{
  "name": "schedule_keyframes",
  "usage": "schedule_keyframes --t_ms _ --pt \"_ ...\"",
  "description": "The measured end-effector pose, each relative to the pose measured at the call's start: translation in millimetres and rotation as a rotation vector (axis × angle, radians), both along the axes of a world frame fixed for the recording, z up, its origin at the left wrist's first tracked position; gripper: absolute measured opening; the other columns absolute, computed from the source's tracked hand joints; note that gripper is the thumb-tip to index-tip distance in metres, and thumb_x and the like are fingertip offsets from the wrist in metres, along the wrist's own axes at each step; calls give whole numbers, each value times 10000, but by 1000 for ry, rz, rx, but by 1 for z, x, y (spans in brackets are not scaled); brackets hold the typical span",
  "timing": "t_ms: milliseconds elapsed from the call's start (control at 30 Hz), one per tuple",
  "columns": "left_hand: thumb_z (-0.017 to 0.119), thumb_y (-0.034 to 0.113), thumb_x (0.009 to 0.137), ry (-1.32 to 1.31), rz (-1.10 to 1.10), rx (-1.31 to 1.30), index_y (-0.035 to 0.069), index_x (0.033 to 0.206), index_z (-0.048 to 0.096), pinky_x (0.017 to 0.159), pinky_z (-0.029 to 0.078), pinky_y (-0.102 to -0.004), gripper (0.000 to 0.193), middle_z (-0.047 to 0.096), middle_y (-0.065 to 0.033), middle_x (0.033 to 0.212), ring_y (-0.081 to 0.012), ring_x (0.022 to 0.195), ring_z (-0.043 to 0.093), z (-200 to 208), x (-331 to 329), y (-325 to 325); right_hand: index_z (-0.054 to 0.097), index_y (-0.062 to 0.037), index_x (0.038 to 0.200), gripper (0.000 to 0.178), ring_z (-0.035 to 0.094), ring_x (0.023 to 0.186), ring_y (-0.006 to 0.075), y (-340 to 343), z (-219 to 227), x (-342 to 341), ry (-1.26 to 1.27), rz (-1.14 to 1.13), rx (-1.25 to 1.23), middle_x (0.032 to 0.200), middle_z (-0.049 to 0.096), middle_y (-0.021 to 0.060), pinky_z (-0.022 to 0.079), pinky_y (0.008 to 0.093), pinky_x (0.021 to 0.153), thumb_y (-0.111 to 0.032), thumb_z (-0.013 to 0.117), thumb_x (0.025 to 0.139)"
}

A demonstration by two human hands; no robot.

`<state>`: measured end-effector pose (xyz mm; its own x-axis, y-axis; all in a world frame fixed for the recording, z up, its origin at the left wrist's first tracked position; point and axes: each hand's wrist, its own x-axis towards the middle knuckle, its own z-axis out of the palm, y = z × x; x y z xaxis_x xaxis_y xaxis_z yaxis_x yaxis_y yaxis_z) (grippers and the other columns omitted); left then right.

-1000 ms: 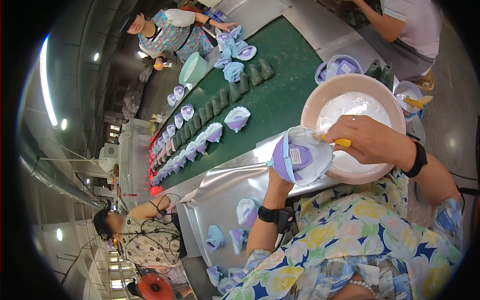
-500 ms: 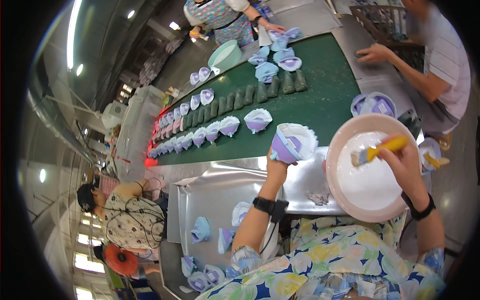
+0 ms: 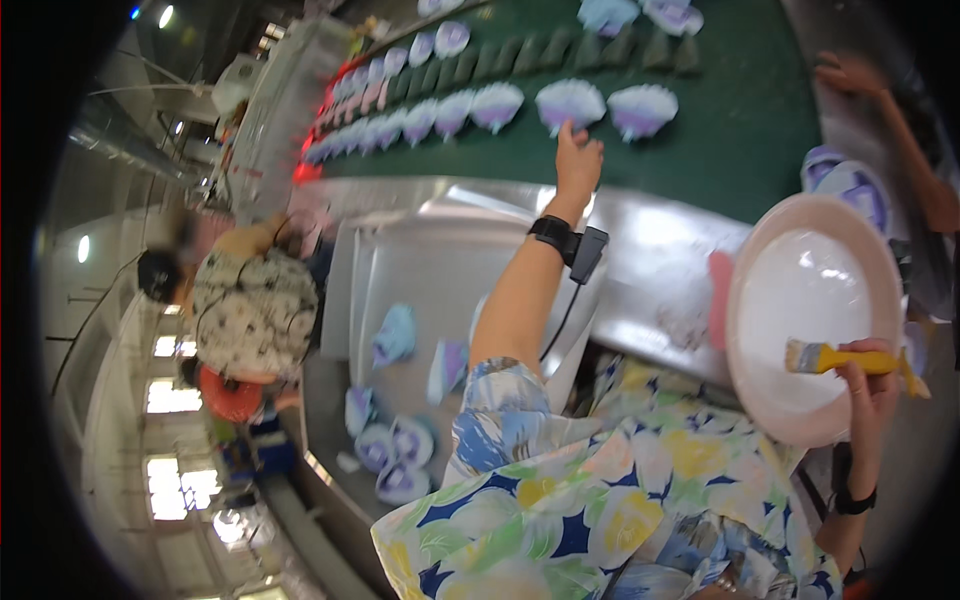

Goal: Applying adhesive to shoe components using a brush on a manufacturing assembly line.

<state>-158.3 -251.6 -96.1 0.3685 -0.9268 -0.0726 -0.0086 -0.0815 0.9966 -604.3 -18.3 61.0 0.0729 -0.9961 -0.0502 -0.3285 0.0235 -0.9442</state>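
Note:
My left hand (image 3: 580, 160) reaches over the green belt (image 3: 720, 160). Its fingers are apart, and the index fingertip meets the lower edge of a purple-and-white shoe upper (image 3: 570, 104). Another such upper (image 3: 643, 110) lies just to the right of it. In my right hand (image 3: 868, 385) is a paintbrush (image 3: 835, 359) with a yellow handle, its bristles pointing left. The brush is above a pale pink basin (image 3: 742, 310) that holds white liquid (image 3: 800, 290).
A row of similar uppers (image 3: 420, 122) and a row of dark foot-shaped forms (image 3: 525, 57) run along the belt. Several loose uppers (image 3: 412, 440) lie in the metal tray (image 3: 440, 260) at left. Co-workers are at left and far right, one hand (image 3: 850, 72) near the belt.
The upper that my left hand held is now on the belt, and that hand has stretched forward. My right hand has moved lower, still with the brush. The view has shifted.

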Motion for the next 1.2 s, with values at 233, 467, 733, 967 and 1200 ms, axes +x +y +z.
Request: schedule_keyframes --t_ms 233,467,733,967,1200 --pt "574 33 863 -606 30 242 24 1303 530 939 481 -328 442 630 -141 1179 -213 1112 603 91 213 320 547 -8 1139 192 567 928 120 -20 -4 -3 -10 225 -104 1094 588 79 457 241 832 -102 560 972" --pt "663 141 847 -1392 -220 314 24 1225 560 923 480 -351 410 637 -105 1162 -230 1072 611 75 86 380 568 -26 1052 165 569 973 138 -14 -2 13 -115 143 93 1044 590 60 460 271 870 -30 605 891" --pt "688 173 875 682 107 47 28 1186 536 832 513 -324 375 613 -83 1137 -167 1033 600 104 38 291 596 16 979 151 637 776 174 -22 14 59 125 351 -248 869 652 110 489 279 705 -72 651 870" --pt "687 97 864 -175 257 150 8 1382 420 874 503 -380 589 515 -148 1304 -307 1053 591 17 49 328 596 10 971 128 655 745 259 -14 16 67 128 347 -191 831 653 157 499 308 705 -62 635 873" --pt "670 19 746 -1479 -724 -334 106 1285 562 844 507 -417 556 554 -173 1259 -353 1052 583 80 29 288 593 -1 942 140 620 818 371 -13 7 65 351 554 -173 849 636 195 486 401 760 -58 652 829"
